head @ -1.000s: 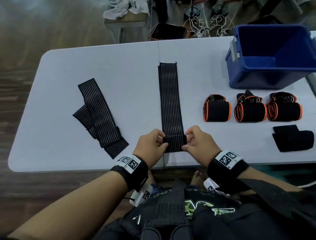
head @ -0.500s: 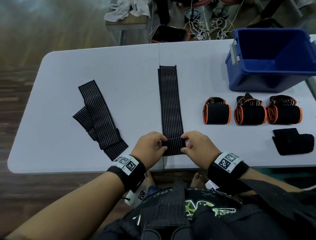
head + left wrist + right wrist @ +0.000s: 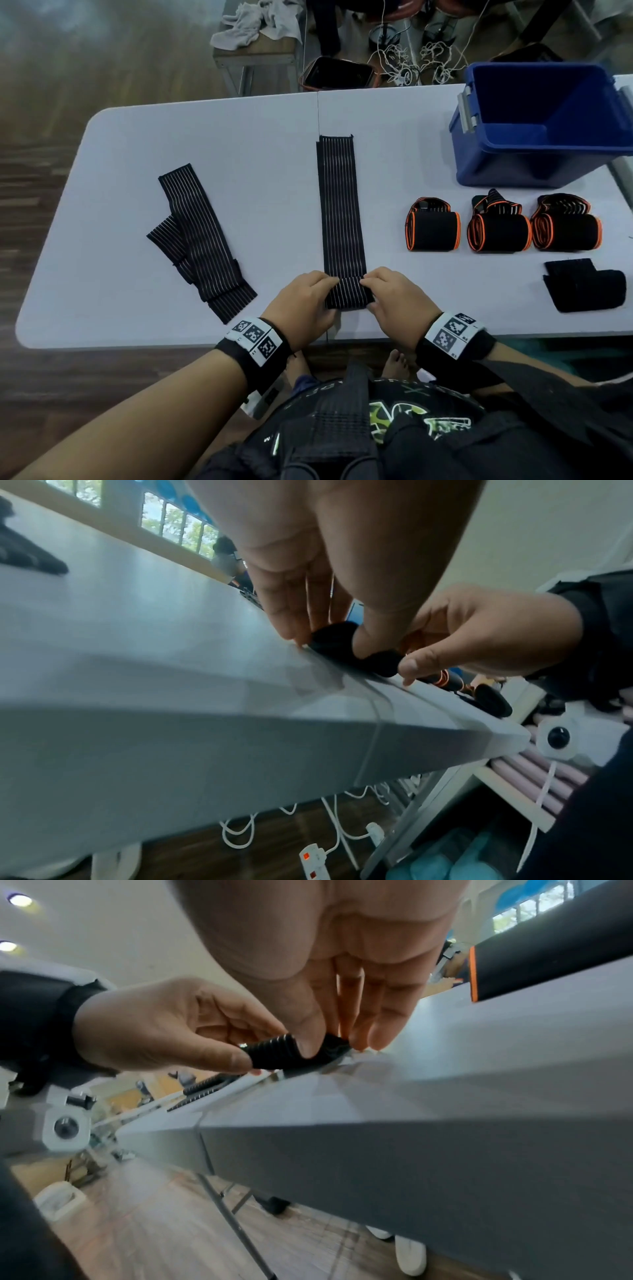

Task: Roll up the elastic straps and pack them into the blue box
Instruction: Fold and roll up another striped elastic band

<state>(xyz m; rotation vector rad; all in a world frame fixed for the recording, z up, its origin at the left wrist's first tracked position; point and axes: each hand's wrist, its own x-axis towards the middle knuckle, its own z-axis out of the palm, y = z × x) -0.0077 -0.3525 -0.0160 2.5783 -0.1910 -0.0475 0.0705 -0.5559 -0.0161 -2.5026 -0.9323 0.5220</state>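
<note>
A long black striped elastic strap (image 3: 339, 205) lies straight down the middle of the white table (image 3: 239, 137). Its near end is turned over into a small roll (image 3: 348, 294) close to the front edge. My left hand (image 3: 305, 305) pinches the roll's left end and my right hand (image 3: 394, 301) pinches its right end; the wrist views show thumb and fingers of each hand on the roll (image 3: 337, 639) (image 3: 277, 1053). The blue box (image 3: 544, 126) stands open at the far right, nothing visible inside.
A second striped strap (image 3: 197, 236) lies loosely folded on the left. Three rolled black straps with orange edges (image 3: 433, 231) (image 3: 498, 231) (image 3: 567, 229) sit in a row before the box, a folded black strap (image 3: 585, 286) nearer. Cables and a stool stand beyond the table.
The roll has grown a little wider as both hands turn it over. The camera view has shifted slightly, so the table sits lower in the frame.
</note>
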